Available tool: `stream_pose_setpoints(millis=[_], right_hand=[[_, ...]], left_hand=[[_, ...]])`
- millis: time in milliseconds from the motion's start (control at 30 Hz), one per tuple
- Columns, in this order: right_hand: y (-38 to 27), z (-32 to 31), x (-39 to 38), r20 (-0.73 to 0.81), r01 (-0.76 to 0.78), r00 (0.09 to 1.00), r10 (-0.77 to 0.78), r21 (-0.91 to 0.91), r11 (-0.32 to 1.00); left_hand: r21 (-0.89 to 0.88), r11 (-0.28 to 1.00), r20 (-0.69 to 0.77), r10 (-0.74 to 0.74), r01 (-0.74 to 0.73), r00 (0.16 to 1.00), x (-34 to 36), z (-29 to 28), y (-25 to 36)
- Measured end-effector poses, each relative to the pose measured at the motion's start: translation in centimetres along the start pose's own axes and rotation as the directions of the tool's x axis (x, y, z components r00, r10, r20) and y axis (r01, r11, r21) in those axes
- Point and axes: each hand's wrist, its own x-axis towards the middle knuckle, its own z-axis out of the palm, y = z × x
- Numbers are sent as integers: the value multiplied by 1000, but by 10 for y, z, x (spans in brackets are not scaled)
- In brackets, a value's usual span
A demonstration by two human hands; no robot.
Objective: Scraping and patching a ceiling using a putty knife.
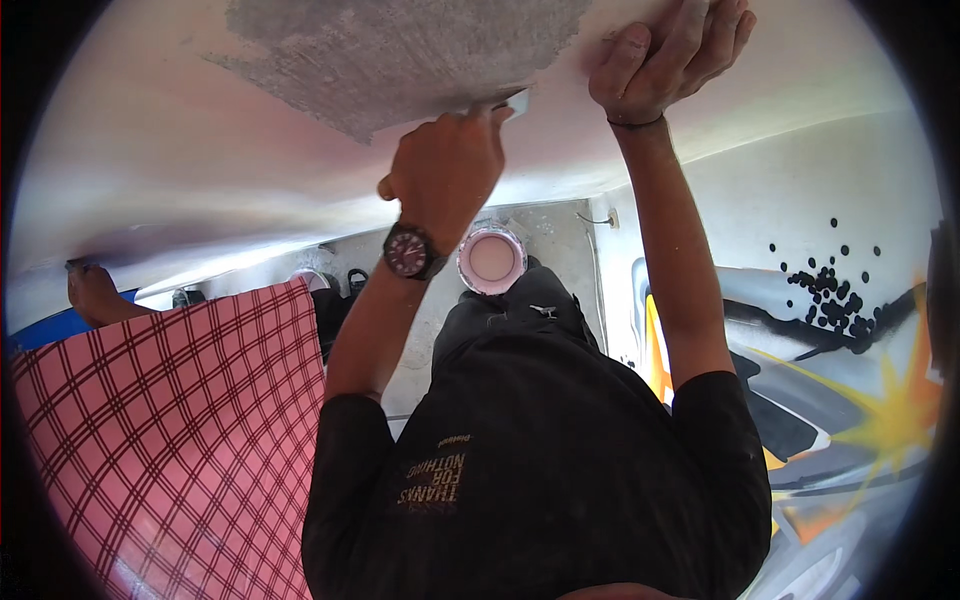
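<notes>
My left hand (447,165), with a dark watch on its wrist, is closed around a scraper (518,103). Only a bit of the scraper's pale, flat blade shows past the fingers, against the wall (560,130). Just above it lies a rough grey patch (400,50) with ragged edges, bordered by smooth whitish surface. Farther right, my right hand (668,65) rests on the wall with thumb and fingers apart, holding nothing. A thin dark band circles its wrist. Below my left hand, by my legs, stands a bucket (491,258) with a pinkish rim and pale contents.
Close on my left is another person in a pink checked shirt (190,420), one hand (90,285) raised to the wall near a blue object (70,325). A second container (312,279) stands on the floor beyond. A painted wall (850,370) rises on my right.
</notes>
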Motion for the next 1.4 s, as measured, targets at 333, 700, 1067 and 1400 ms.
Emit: stream_pose_setpoints(millis=[333, 700, 1067, 1400], right_hand=[[9, 2, -6, -32, 20, 999, -19, 25, 999], [15, -4, -10, -6, -9, 1000, 9, 1, 1000], [19, -2, -13, -34, 6, 999, -6, 11, 1000], [31, -4, -19, -60, 38, 998, -37, 13, 999]], left_hand=[[-23, 1000, -1, -19, 19, 1000, 1, 0, 8], [-13, 998, -19, -54, 54, 998, 1, 0, 23], [-24, 998, -1, -65, 65, 998, -4, -1, -7], [-3, 1000, -96, 5, -5, 995, -1, 0, 0]])
